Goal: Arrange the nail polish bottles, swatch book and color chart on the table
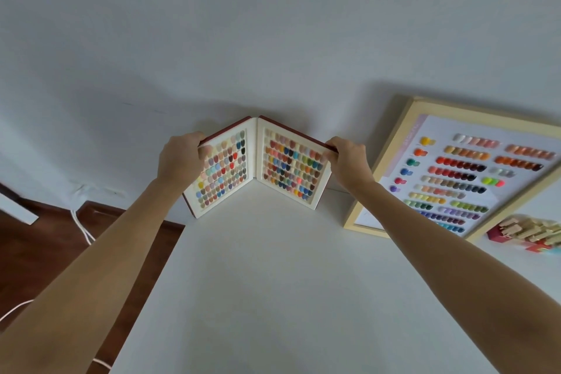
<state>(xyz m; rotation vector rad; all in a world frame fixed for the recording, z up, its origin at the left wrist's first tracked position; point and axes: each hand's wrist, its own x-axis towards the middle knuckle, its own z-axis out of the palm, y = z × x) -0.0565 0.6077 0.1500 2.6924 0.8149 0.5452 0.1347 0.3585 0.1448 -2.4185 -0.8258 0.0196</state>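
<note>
The swatch book (258, 165) stands open on its lower edge at the far left corner of the white table (273, 282), its spine toward the wall and both pages of coloured nail tips facing me. My left hand (182, 158) grips the outer edge of the left page. My right hand (349, 158) grips the outer edge of the right page. The framed color chart (455, 170) leans against the wall to the right of the book. Nail polish bottles (531, 234) with pale wooden caps lie in a red box at the right edge.
A white wall (273, 39) rises directly behind the table. Left of the table lies dark wooden floor (45, 237) with a white cable (82, 228) running to a wall socket. The table's left edge (151, 282) runs diagonally toward me.
</note>
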